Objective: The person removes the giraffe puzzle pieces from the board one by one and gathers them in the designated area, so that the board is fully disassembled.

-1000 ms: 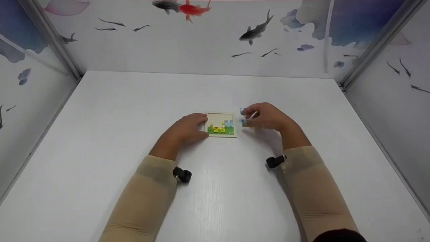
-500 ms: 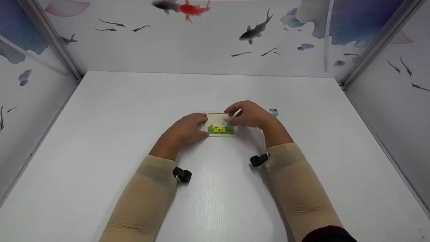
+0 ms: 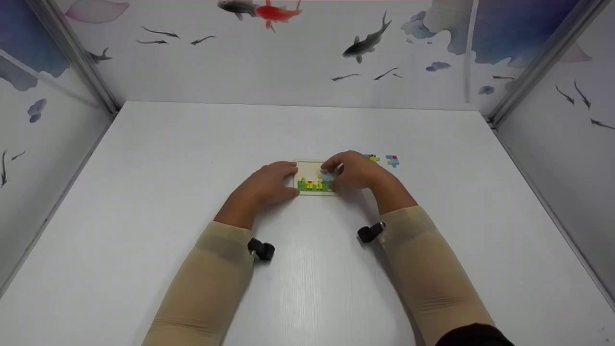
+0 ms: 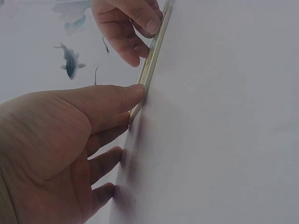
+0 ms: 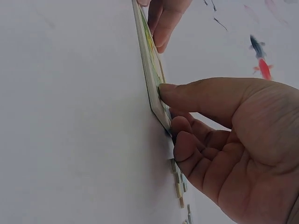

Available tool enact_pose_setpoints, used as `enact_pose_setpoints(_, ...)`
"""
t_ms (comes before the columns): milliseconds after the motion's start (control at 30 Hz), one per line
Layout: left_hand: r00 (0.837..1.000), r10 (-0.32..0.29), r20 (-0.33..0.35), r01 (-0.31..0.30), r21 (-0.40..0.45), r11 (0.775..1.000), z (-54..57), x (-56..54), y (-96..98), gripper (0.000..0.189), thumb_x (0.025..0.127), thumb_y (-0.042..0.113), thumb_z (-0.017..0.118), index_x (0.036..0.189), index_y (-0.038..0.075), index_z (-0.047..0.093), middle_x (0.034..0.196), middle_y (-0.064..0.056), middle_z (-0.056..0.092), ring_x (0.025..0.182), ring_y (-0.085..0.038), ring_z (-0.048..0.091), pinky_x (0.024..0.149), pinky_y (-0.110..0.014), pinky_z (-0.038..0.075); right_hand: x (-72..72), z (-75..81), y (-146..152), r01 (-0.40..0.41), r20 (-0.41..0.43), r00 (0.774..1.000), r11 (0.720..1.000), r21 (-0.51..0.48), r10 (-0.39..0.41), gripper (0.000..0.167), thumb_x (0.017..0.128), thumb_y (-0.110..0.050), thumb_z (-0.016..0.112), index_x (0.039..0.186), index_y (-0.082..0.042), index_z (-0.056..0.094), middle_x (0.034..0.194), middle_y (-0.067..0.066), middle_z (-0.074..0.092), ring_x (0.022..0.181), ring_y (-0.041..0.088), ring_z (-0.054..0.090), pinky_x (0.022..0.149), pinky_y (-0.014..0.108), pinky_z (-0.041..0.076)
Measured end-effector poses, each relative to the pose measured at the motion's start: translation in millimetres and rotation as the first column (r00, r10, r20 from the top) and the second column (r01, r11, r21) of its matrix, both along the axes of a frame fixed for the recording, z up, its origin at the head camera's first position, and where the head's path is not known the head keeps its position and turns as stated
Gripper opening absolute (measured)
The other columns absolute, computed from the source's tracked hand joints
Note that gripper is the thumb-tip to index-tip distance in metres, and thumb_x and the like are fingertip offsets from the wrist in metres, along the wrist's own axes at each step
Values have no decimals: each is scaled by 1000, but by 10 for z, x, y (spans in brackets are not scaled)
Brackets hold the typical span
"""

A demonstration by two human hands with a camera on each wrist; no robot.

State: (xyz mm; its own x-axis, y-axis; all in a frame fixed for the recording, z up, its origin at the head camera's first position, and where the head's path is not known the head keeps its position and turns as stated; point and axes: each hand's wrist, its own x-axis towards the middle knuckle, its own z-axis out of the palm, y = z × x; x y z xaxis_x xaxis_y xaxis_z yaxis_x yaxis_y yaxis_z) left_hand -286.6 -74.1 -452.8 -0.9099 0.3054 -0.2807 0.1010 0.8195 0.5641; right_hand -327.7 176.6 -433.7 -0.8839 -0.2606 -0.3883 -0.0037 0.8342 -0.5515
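A small wooden jigsaw board (image 3: 310,168) lies mid-table, its lower rows filled with green, yellow and blue pieces and its upper left bare wood. My left hand (image 3: 269,185) holds the board's left side, forefinger at the far corner and thumb at the near one. Over the right part bends my right hand (image 3: 353,170), covering that edge. The right wrist view shows its thumb (image 5: 173,93) down on the puzzle surface, the other fingers curled beside the board's edge. I cannot tell whether a piece is pinched under these fingertips.
Loose jigsaw pieces lie just beyond the right hand, one with yellow (image 3: 372,157) and a blue one with a red spot (image 3: 392,160). White panels with painted fish (image 3: 365,45) stand around the white table (image 3: 298,269).
My right hand has moved left from the loose pieces onto the board's right part, then slightly lower, uncovering the loose pieces behind it. The left hand and board have stayed put.
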Motion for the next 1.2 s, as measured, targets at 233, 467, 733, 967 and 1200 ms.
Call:
enact_pose_setpoints(233,1000,-13,-13,13,0,1000,-28,-16,-10,72,102,36,69,167,25,41,177,6,32,168,-24,23,137,-50,22,10,-9,-15,-8,-15,1000,1000,11,8,50,93,-15,81,140,-29,72,132,0,66,120,25,58,104,42,54)
enact_pose_setpoints(467,999,-29,-24,29,-6,1000,-23,-19,-8,71,102,36,69,167,24,41,177,5,32,168,-25,23,137,-50,21,8,5,-8,-54,-37,998,998,14,54,48,93,-13,81,137,-29,74,124,3,65,114,26,58,97,40,55)
enact_pose_setpoints(733,1000,-18,-19,18,-22,1000,-17,-14,7,71,102,37,69,166,25,42,177,7,33,168,-24,24,137,-50,22,8,6,19,-84,-48,995,996,0,84,46,92,-12,81,134,-29,72,133,3,64,118,26,60,101,42,57)
enact_pose_setpoints(967,1000,-14,-14,13,-26,1000,3,4,2,71,102,38,68,167,27,41,177,7,32,168,-23,23,137,-50,21,-6,-8,12,-78,-48,996,997,19,79,48,92,-12,80,137,-28,73,128,3,65,115,26,61,97,42,57)
enact_pose_setpoints(1200,1000,-23,-16,23,-28,999,-2,-3,-7,72,102,38,68,167,26,40,177,6,32,168,-24,22,137,-50,20,-13,5,42,-67,-67,995,997,29,68,44,96,-17,78,139,-28,73,127,3,66,116,26,62,101,44,57)
